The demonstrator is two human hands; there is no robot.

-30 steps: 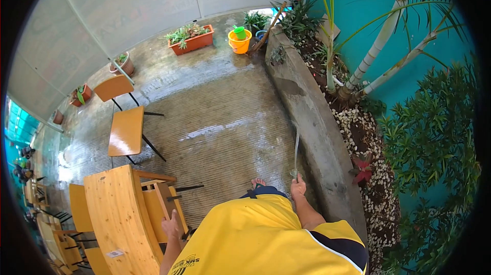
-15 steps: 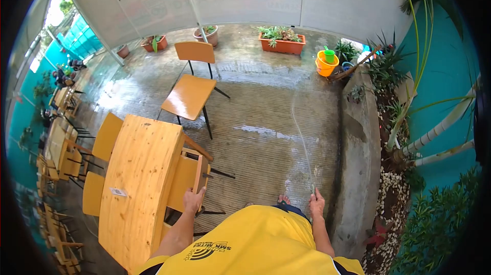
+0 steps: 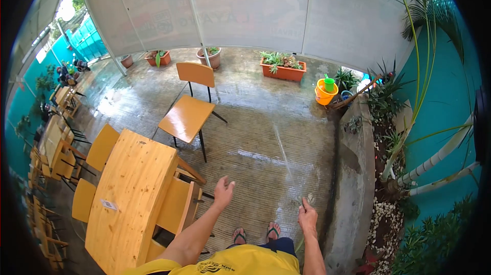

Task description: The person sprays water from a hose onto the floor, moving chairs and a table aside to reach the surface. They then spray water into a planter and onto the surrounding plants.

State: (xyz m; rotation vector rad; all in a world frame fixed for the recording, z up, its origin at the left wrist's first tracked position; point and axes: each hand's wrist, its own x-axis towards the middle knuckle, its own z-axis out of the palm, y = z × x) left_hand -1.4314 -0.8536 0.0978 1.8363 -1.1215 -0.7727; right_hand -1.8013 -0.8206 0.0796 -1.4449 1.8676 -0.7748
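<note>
My right hand (image 3: 308, 218) is closed around the end of a hose (image 3: 299, 248), most of which is hidden by the hand and forearm. A thin jet of water (image 3: 282, 149) shoots forward from it onto the wet ridged concrete floor (image 3: 255, 183), with some spray near the fingers. My left hand (image 3: 223, 193) is in the air with loosely bent fingers, holding nothing. Just left of that hand, and apart from it, is a wooden chair (image 3: 190, 207) tucked at the side of the wooden table (image 3: 128, 188). A small printed card (image 3: 108, 205) lies on the tabletop.
Ahead stands another wooden chair (image 3: 187, 117) with black legs. An orange bucket (image 3: 325, 95) with a green dipper sits by a low concrete curb (image 3: 353, 183) bordering a planted bed. Plant boxes (image 3: 284, 72) line the grey sheet wall; more tables and chairs (image 3: 56, 147) are at left.
My left hand has let go of the chair by the table and moved right. The water jet has swung left and lands nearer. My view has shifted, showing both sandalled feet.
</note>
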